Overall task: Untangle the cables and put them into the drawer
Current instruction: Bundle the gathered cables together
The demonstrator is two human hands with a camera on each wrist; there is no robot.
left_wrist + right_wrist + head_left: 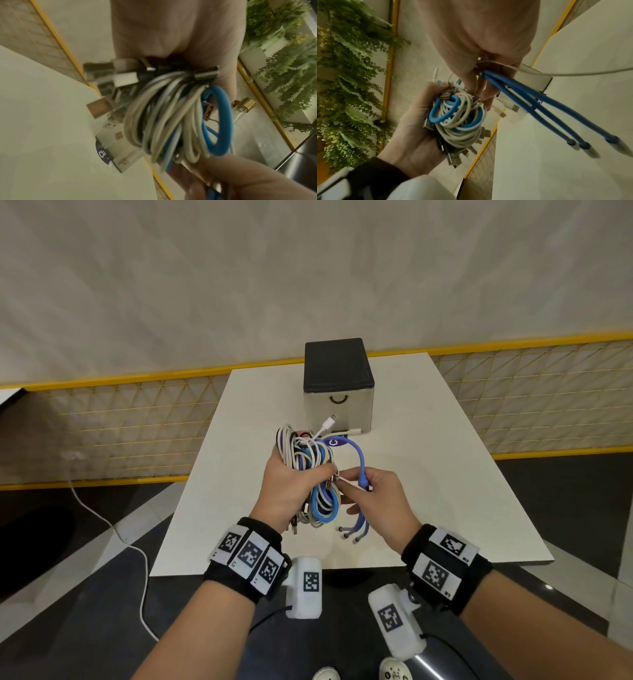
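My left hand (294, 484) grips a tangled bundle of cables (310, 474), white, grey and light blue, above the middle of the white table (445, 474). Several USB plugs (106, 75) stick out of the bundle (164, 121). To its right, my right hand (366, 486) pinches a dark blue cable (360, 460) that loops out of the tangle. Its three branch ends (583, 146) hang free under that hand (481, 40). A thin white cable (573, 73) also runs through those fingers. The small drawer box (337, 392), black on top, stands behind the cables with its drawer closed.
A yellow-framed mesh fence (102, 422) runs behind and beside the table. A white cord (102, 518) trails over the dark floor at the left. Green plants (342, 81) in white planters show in the wrist views. The table's near edge lies just below my hands.
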